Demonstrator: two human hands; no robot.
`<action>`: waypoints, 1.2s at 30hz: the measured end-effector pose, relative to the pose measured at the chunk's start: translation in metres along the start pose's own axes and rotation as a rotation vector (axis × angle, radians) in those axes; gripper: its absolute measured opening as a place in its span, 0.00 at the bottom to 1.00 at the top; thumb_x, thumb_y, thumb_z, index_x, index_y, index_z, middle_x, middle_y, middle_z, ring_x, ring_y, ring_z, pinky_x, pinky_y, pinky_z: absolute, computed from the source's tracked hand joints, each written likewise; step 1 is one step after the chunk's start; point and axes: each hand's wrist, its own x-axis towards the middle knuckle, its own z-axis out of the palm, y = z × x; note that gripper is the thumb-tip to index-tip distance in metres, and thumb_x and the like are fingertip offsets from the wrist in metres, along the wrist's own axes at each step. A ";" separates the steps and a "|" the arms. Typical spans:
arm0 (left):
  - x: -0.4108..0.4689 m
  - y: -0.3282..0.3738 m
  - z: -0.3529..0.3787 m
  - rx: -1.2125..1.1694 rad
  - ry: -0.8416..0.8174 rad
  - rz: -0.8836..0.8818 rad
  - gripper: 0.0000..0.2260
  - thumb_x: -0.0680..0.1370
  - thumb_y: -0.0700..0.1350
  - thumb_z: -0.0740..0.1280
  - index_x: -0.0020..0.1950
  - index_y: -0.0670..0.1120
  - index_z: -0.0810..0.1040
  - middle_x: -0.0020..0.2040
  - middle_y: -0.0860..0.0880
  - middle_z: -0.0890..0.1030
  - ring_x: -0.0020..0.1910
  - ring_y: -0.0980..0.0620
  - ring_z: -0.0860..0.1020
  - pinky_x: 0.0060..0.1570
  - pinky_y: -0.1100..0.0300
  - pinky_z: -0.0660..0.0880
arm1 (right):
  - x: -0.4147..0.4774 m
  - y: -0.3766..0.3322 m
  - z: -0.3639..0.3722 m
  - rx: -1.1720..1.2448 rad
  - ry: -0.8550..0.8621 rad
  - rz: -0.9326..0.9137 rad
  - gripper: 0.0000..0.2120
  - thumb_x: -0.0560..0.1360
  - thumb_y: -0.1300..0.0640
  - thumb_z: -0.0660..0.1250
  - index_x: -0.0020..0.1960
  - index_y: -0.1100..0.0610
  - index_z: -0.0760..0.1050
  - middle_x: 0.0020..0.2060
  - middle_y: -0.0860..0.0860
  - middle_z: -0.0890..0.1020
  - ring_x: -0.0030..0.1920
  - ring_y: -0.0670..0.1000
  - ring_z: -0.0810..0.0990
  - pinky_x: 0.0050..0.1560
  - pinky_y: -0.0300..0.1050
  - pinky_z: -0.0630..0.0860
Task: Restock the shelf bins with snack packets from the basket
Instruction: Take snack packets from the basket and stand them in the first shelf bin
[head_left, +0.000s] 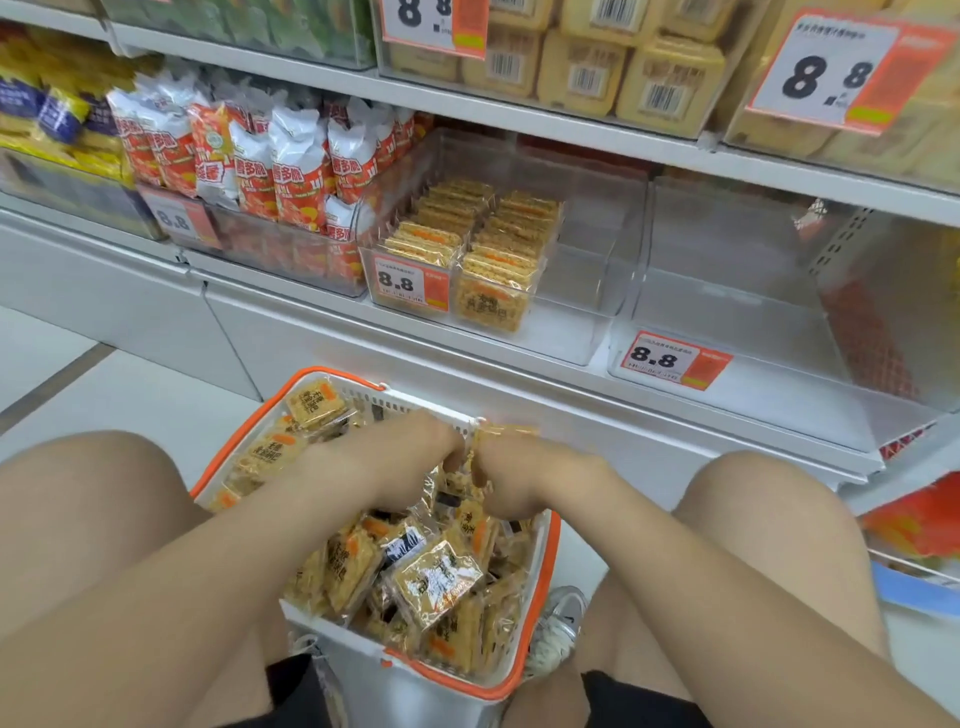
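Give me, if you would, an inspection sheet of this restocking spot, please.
Surface: white shelf, two clear bins side by side.
Job's things: basket on the floor, heaped with packets; part-filled bin holds two rows, its right part bare; empty bin beside it.
Clutter: nothing seen.
Hands: left hand and right hand meet over the basket, gripping a stack of packets between them.
Cables: nothing seen.
Surroundings: red-and-white bags further left; price tags reading 8.8.

Close head view, down over basket (555, 541)

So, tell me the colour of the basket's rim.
The basket's rim is orange; head view shows it.
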 end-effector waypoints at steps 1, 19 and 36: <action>-0.002 0.001 0.007 -0.005 -0.042 -0.004 0.26 0.76 0.28 0.62 0.67 0.52 0.76 0.59 0.49 0.76 0.59 0.46 0.78 0.50 0.51 0.79 | -0.001 -0.003 0.010 -0.015 -0.093 -0.030 0.13 0.76 0.53 0.71 0.58 0.58 0.81 0.50 0.54 0.84 0.49 0.56 0.84 0.46 0.51 0.84; 0.010 -0.008 0.020 0.057 -0.230 -0.102 0.30 0.82 0.32 0.61 0.82 0.53 0.65 0.73 0.46 0.75 0.50 0.47 0.81 0.35 0.58 0.76 | 0.039 -0.022 0.077 0.164 -0.049 -0.057 0.11 0.77 0.56 0.67 0.50 0.64 0.80 0.44 0.61 0.85 0.45 0.63 0.85 0.45 0.59 0.84; 0.006 -0.020 0.002 -0.348 0.046 -0.057 0.29 0.77 0.38 0.70 0.76 0.55 0.68 0.61 0.49 0.80 0.52 0.51 0.81 0.43 0.56 0.80 | 0.009 0.001 0.004 0.611 0.344 0.002 0.16 0.73 0.43 0.78 0.43 0.56 0.82 0.33 0.49 0.77 0.33 0.49 0.74 0.37 0.48 0.69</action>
